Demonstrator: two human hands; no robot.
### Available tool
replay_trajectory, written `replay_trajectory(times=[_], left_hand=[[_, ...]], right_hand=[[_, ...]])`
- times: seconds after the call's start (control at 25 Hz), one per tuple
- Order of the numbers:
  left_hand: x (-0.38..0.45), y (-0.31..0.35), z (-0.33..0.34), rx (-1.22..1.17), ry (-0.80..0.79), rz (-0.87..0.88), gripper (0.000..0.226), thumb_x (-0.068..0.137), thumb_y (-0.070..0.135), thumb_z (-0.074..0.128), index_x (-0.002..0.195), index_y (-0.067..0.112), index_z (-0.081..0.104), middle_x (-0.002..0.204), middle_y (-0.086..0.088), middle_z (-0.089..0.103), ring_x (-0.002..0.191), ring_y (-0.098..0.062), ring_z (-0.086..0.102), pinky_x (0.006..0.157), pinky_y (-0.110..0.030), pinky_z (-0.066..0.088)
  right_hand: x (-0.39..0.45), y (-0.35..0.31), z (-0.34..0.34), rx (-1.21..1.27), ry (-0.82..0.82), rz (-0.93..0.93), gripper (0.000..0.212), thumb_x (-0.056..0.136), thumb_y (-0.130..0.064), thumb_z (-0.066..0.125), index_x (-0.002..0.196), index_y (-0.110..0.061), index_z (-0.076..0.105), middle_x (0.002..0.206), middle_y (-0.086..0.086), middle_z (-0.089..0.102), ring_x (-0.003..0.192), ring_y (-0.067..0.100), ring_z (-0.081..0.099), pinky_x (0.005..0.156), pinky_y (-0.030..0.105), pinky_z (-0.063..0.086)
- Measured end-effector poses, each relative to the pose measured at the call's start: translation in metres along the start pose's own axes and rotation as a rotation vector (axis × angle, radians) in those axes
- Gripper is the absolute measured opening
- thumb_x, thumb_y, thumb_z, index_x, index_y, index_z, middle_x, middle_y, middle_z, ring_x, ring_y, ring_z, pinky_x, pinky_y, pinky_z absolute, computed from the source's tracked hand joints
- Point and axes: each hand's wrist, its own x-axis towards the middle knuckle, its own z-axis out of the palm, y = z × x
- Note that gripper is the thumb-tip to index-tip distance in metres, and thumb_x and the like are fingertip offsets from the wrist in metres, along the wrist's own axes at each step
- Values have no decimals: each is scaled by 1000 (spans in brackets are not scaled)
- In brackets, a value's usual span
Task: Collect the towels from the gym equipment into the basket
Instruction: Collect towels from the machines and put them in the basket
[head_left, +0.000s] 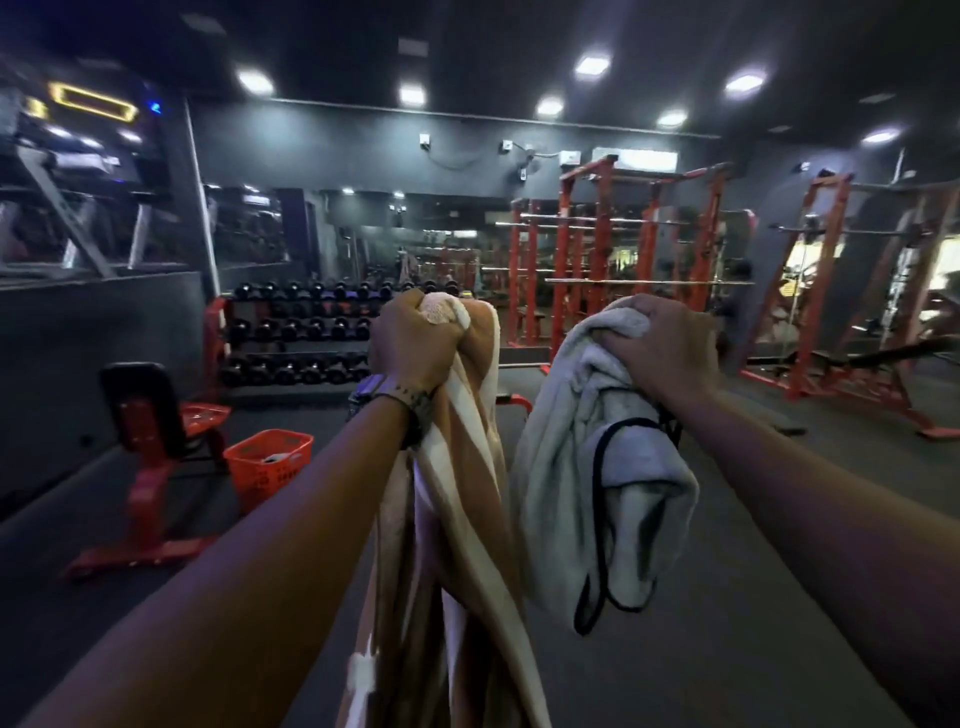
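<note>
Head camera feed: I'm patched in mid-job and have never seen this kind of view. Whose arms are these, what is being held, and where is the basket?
There is no machine here. A person wears one wide-angle camera on the head, looking forward and down, so the two bare arms reaching out are that person's own.

The left hand grips the bunched top of a brown and white striped towel, which hangs down towards the bottom of the picture. A watch sits on that wrist. The right hand grips a grey towel with a dark edge trim, which also hangs free.

The room is a dim gym. The orange basket stands on the dark floor to the left, beside a red bench, with something pale already inside. Behind it is a dumbbell rack; red squat racks stand further right.
</note>
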Motion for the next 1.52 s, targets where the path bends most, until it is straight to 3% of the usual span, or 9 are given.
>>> replay_trajectory(times=[0.16, 0.4, 0.64, 0.76, 0.88, 1.0, 1.16, 1.32, 1.52], left_hand=[[65, -26, 46, 22, 28, -4, 17, 58, 31, 73, 64, 26, 58, 62, 13, 56, 57, -9, 54, 48, -21, 31], [165, -82, 126, 114, 93, 60, 18, 62, 33, 72, 64, 26, 56, 63, 10, 58, 59, -14, 55, 49, -23, 32], [267, -161, 221, 220, 179, 52, 19, 56, 38, 70, 60, 28, 55, 57, 14, 53, 54, -4, 50, 48, -21, 32], [316, -197, 260, 301, 221, 42, 26, 56, 45, 68, 67, 23, 61, 65, 7, 62, 60, -16, 58, 54, -26, 40], [359, -239, 290, 361, 256, -22, 26, 57, 43, 69, 65, 22, 56, 69, 2, 62, 67, -26, 60, 55, -26, 34], [406, -296, 311, 381, 337, -69, 26, 59, 34, 75, 78, 20, 67, 72, 6, 61, 68, -20, 57, 45, -12, 29], [479, -374, 334, 382, 381, -86, 39, 61, 27, 79, 100, 21, 74, 79, 4, 66, 71, -13, 56, 50, -10, 29], [576, -448, 352, 393, 391, -118, 17, 59, 25, 78, 71, 25, 66, 60, 11, 55, 59, -12, 53, 45, -10, 27], [673, -536, 368, 493, 423, -106, 25, 61, 27, 78, 62, 25, 53, 59, 13, 53, 56, -1, 48, 47, -22, 29]], right_hand=[[67, 7, 87, 107, -49, -54, 29, 80, -53, 70, 99, -33, 79, 93, -8, 79, 84, 16, 73, 75, 40, 59], [169, 29, 221, 203, -80, -106, 33, 76, -55, 71, 101, -35, 79, 95, -7, 79, 88, 21, 73, 76, 40, 60], [267, 78, 371, 319, -170, -114, 34, 74, -50, 73, 105, -35, 77, 101, -3, 79, 97, 25, 72, 83, 40, 58], [314, 87, 447, 399, -228, -120, 39, 71, -54, 70, 105, -37, 75, 100, -5, 78, 96, 24, 72, 83, 38, 57], [346, 90, 522, 461, -255, -132, 37, 70, -55, 69, 103, -38, 74, 94, -7, 78, 91, 23, 72, 76, 36, 58], [375, 88, 608, 530, -297, -146, 32, 71, -52, 72, 100, -38, 75, 90, -8, 77, 86, 21, 72, 74, 36, 58], [416, 78, 720, 576, -328, -163, 31, 72, -51, 72, 100, -39, 76, 89, -9, 77, 84, 19, 72, 71, 37, 58], [476, 62, 829, 598, -353, -161, 30, 72, -48, 73, 100, -36, 77, 90, -6, 78, 85, 21, 72, 72, 38, 58], [541, 51, 967, 626, -389, -191, 31, 74, -47, 74, 102, -34, 77, 96, -5, 78, 90, 22, 72, 77, 39, 58]])
